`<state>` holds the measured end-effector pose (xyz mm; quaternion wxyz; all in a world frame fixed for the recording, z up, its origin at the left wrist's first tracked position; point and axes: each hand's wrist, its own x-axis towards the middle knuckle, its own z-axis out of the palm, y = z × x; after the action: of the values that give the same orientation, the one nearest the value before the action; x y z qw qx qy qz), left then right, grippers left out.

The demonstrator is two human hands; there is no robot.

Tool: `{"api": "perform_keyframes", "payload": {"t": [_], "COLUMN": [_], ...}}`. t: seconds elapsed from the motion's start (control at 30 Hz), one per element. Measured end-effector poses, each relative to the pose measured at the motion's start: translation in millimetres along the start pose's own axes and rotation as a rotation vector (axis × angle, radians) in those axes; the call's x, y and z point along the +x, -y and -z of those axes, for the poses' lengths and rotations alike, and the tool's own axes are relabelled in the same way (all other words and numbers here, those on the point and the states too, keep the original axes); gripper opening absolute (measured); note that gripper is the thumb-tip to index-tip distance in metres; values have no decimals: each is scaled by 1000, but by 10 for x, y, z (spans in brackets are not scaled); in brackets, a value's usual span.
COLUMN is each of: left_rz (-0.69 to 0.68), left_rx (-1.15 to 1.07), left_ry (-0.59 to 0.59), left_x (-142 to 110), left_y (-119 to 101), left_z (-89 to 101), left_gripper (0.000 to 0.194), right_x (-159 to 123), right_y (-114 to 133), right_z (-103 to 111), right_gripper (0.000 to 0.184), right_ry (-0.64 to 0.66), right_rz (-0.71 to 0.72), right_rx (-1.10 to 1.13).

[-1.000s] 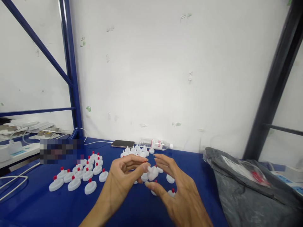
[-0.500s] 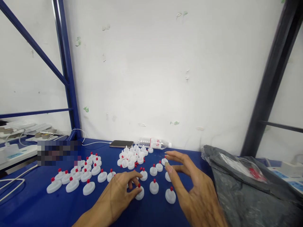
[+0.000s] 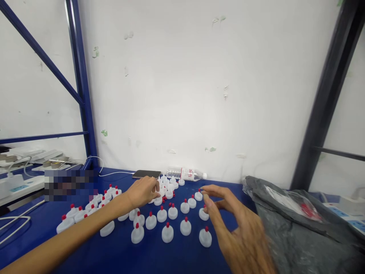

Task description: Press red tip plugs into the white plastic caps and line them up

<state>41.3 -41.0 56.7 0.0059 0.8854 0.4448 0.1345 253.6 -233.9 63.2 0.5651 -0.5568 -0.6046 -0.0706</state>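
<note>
My left hand (image 3: 145,189) is over the pile of white nozzle caps (image 3: 170,194), its fingers curled down at the near left side. Its fingertips are partly hidden, so I cannot make out what lies between them. My right hand (image 3: 232,222) hovers at the right with thumb and index finger curved and a gap between them. Near its fingertips stand white caps with red tips, one at the back (image 3: 198,195) and one partly behind the thumb (image 3: 203,214). More red-tipped caps (image 3: 167,233) stand upright, spaced out before me. Small loose red tips (image 3: 164,199) lie beside the pile.
Another group of red-tipped caps (image 3: 80,214) stands at left, partly behind my left forearm. A phone (image 3: 146,174) on a cable and a clear plastic bottle (image 3: 185,174) lie along the wall. Grey plastic bags (image 3: 302,228) cover the right side. Power strips (image 3: 21,186) lie at far left.
My left hand has moved from the red-tipped cap at the front, away from me, to the pile. That cap stands released on the table. My right hand has barely moved; its thumb and index are closer.
</note>
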Motion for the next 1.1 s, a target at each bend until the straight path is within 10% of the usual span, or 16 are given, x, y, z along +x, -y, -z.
{"api": "perform_keyframes", "payload": {"t": [0.37,0.6,0.77,1.1], "left_rz": [-36,-149,-175,-264], "left_rx": [-280,-666,-932,-275], "left_ry": [5,118,172,152], "left_x": [117,-82,-233,257], "left_y": [27,-482,-808,-137], "left_z": [166,474,539,74], "left_gripper": [15,31,28,20], "right_x": [-7,-43,-17,-5], "right_y": [-31,-100,-42,-72], "right_z": [-62,-246,-197,-149], "right_gripper": [18,43,28,26], "right_ry": [92,196,174,98], "right_rz": [-43,-144,-153,-168], "right_rx": [38,37,114,58]}}
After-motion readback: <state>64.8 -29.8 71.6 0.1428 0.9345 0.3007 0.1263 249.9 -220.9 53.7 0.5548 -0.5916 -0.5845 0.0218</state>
